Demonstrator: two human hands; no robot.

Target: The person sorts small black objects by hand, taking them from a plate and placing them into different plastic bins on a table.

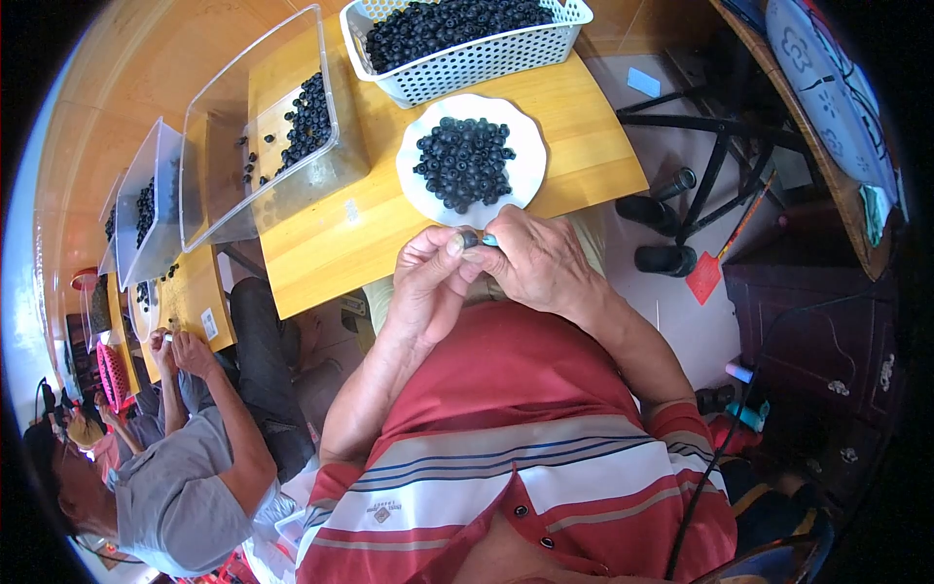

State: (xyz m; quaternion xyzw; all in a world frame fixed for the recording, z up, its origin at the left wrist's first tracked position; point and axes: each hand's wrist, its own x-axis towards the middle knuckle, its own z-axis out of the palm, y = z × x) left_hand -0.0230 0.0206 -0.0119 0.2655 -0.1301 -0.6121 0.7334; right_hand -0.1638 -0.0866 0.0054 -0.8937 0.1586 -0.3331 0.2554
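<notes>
Just off the near edge of a white wavy-rimmed plate (530, 161), my two hands meet in front of my body. Thumb and fingertips of my left hand (428, 282) pinch a single blueberry (469, 238). My right hand (545, 263) is closed around a small tool with a teal end (489, 239), whose tip is close beside the berry; the rest of it is hidden by my fingers. A heap of loose blueberries (462, 165) covers the middle of the plate.
Behind the plate on the wooden table (311, 258) stands a white perforated basket (477, 73) full of blueberries. To the left, a clear plastic bin (224, 219) holds more. A co-worker in a grey shirt (185, 487) sits further left. A red fly swatter (704, 277) lies at right.
</notes>
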